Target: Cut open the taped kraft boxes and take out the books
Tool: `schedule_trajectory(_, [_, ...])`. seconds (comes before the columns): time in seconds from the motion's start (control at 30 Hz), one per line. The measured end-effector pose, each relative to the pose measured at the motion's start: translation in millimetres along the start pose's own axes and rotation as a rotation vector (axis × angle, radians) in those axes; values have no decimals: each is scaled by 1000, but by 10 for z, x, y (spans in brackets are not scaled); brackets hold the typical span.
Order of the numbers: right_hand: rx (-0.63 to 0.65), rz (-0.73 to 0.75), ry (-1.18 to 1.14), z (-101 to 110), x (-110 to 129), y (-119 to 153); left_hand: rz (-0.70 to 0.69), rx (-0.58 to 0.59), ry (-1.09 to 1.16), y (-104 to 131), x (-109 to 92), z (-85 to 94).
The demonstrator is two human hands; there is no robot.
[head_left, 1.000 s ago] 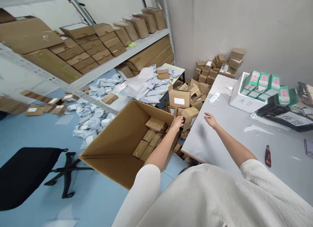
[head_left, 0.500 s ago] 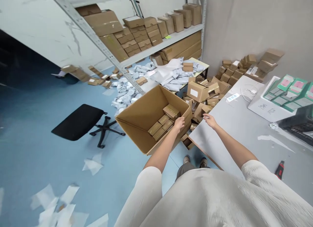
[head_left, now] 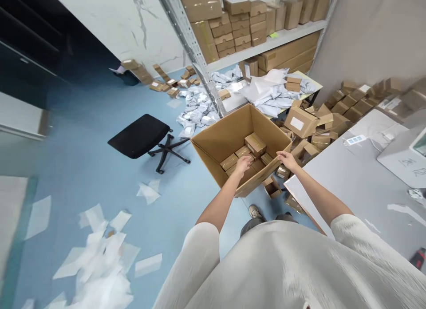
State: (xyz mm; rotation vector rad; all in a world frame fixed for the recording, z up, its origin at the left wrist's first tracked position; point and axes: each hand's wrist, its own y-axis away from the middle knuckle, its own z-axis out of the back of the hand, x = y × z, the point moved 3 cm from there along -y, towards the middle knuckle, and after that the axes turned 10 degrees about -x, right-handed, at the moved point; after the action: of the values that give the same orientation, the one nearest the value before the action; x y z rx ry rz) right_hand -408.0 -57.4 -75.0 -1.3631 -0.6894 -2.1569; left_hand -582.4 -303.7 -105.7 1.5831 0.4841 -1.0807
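Loosely half open, our left hand [head_left: 244,163] hovers over the mouth of the large cardboard carton [head_left: 218,138] at the centre of the frame, with nothing visible in its grasp, while our right hand [head_left: 286,159] has its fingers partly curled at the carton's right rim, though we cannot tell whether they grip it. Inside the carton we see small taped boxes [head_left: 255,144]; beyond it, crumpled mailing bags [head_left: 266,93] lie at upper centre-right.

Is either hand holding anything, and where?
The right hand seems to hold the big carton by its rim, near a corner; whether the left hand holds anything cannot be told.
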Motion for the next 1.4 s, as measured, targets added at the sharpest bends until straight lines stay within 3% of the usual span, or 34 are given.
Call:
schedule_trajectory(0.1, [24, -1, 13, -300, 35, -28, 24, -29, 31, -159, 69, 333])
schedule_trajectory(0.23, [81, -9, 41, -610, 58, -134, 45, -60, 41, -300, 159, 590])
schedule_trajectory(0.47, [142, -64, 62, -1030, 133, -589, 95, -97, 60, -499, 186, 800])
schedule_trajectory(0.67, [210, -99, 114, -1348, 56, -1185, 137, -173, 92, -903, 99, 842])
schedule_trajectory(0.83, [191, -147, 267, -1517, -230, -1838, 232, -224, 67, -1374, 178, 705])
schedule_trajectory(1.0, [190, -164, 389, -1638, -588, -2355, 291, -235, 52, -1870, 332, 399])
schedule_trajectory(1.23, [272, -193, 640, -1928, -1222, -2918, 331, -184, -42, -2536, 771, -44])
schedule_trajectory(1.3, [320, -175, 762, -2054, -1438, -3142, 300, -155, -127, -2778, 935, -150])
schedule_trajectory(1.4, [400, -115, 914, -2257, -1792, -3505, 146, -88, -307, -3204, 1162, -330])
